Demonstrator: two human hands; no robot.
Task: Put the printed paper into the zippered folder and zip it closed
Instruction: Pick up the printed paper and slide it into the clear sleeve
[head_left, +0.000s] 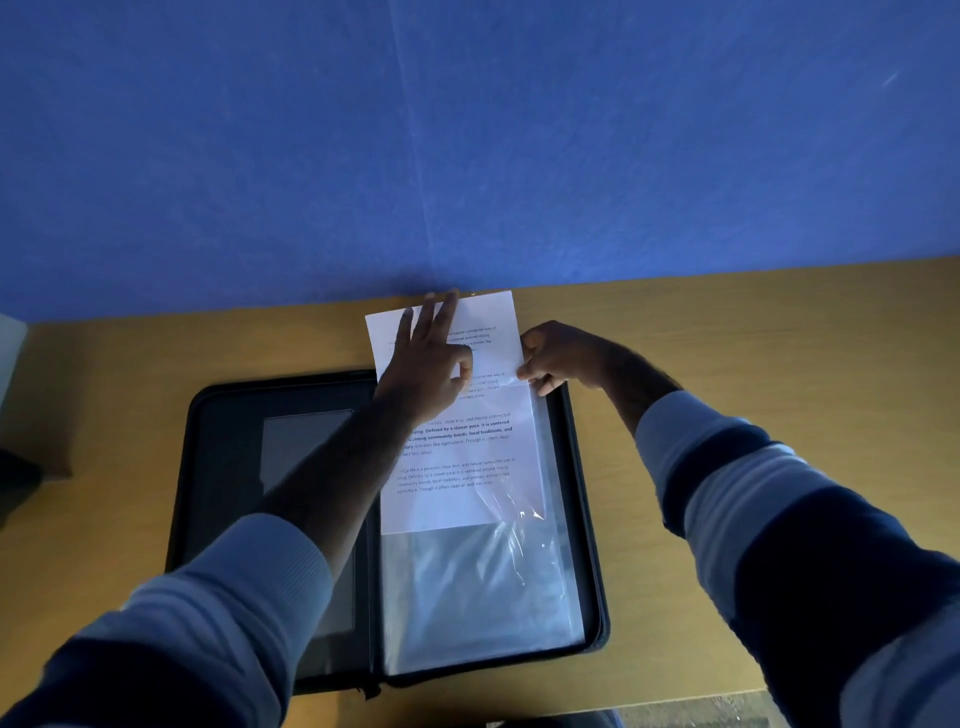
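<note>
A black zippered folder (228, 415) lies open flat on the wooden table. Its right half holds clear plastic sleeves (483, 587). The printed paper (467, 457) is partly slid into a sleeve, with its upper part sticking out past the folder's far edge. My left hand (426, 358) rests on the paper's upper left, thumb and forefinger pinched together, the other fingers spread. My right hand (556, 358) pinches the paper's right edge near the sleeve's opening.
A blue wall (467, 145) rises directly behind the table's (753, 338) far edge. A dark object (21, 483) sits at the table's left edge. The table's near edge (691, 699) shows at bottom right.
</note>
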